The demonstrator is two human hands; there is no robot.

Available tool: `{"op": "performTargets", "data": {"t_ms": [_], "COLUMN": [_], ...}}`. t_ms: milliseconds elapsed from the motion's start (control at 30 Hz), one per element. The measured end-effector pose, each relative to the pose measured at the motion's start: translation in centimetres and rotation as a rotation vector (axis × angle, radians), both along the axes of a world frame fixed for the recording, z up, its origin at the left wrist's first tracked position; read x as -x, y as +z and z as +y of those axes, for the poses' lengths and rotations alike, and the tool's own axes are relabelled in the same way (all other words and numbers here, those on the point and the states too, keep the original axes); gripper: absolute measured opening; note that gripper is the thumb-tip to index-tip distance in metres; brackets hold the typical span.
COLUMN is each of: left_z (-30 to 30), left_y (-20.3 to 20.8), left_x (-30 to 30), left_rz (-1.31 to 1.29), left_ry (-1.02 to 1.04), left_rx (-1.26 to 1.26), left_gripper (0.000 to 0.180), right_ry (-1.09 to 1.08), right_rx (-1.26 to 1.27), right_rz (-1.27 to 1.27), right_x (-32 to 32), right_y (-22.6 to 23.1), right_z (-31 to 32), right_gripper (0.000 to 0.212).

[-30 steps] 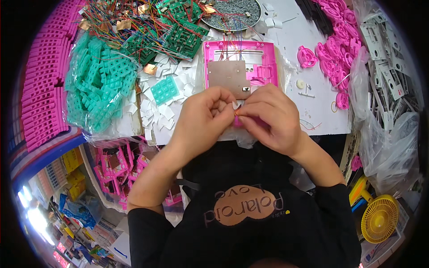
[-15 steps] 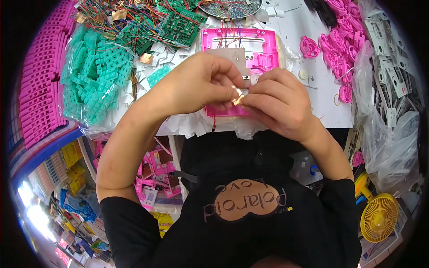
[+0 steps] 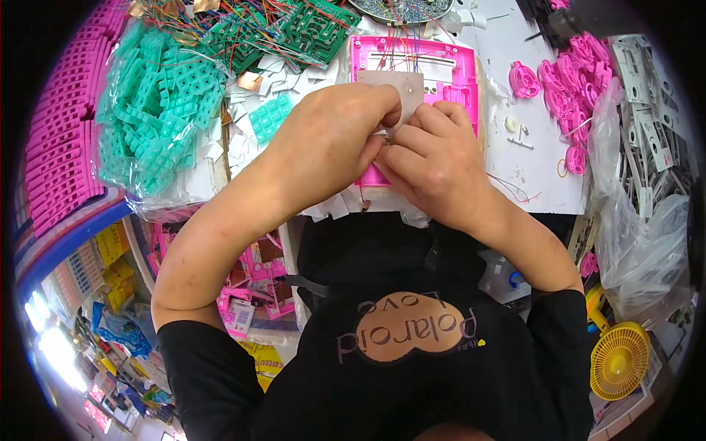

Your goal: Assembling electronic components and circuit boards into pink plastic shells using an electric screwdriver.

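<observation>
A pink plastic housing (image 3: 468, 73) lies on the white worktop, with a flat grey-brown board (image 3: 410, 87) on it and thin wires running from its far side. Over its near part, my left hand (image 3: 334, 128) bends inward with thumb and fingers pinched. My right hand (image 3: 434, 158) meets it from the other side, fingers curled and pressed together. Their fingertips nearly touch, and whatever is between them is hidden behind the fingers. Just left of my left hand is a small mint-green rubber keypad (image 3: 270, 117).
Mint-green keypads (image 3: 158, 110) fill a clear bag at left, beside stacked pink frames (image 3: 66, 147). Green circuit boards (image 3: 320, 33) with wires lie behind. Pink rings (image 3: 524, 79) and bagged grey parts (image 3: 643, 110) are at right. A dark object (image 3: 588, 18) juts in at the upper right.
The copper foil piece seen between my fingertips is now hidden. My hands have drawn closer together and moved slightly up. The dark object has come in at the upper right.
</observation>
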State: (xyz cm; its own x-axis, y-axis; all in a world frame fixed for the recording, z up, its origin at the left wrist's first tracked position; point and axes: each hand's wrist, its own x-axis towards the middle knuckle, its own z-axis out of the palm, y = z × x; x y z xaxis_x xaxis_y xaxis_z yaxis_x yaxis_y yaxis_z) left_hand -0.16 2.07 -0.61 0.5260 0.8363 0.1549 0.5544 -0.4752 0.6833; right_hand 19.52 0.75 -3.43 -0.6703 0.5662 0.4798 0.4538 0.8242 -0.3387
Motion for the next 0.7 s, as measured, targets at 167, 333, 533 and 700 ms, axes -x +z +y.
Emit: {"op": "performTargets", "data": {"t_ms": [167, 333, 533, 700], "left_z": [0.1, -0.2, -0.9, 0.0], "left_y": [0.4, -0.2, -0.8, -1.2], "left_x": [0.4, 0.2, 0.1, 1.8], "left_rz": [0.022, 0.002, 0.022, -0.445], "left_ry": [-0.017, -0.009, 0.011, 0.417], "left_rx": [0.077, 0.009, -0.055, 0.34], "left_gripper": [0.022, 0.023, 0.024, 0.027], "right_ry": [0.026, 0.031, 0.054, 0.017], "right_rx": [0.018, 0.049, 0.148, 0.153], "right_rz": [0.002, -0.067, -0.216, -0.237], "right_x": [0.0, -0.1, -0.7, -0.9], "right_y": [0.3, 0.6, 2.2, 2.6], "right_z": [0.1, -0.1, -0.4, -1.2], "right_gripper": [0.011, 0.011, 0.018, 0.039]}}
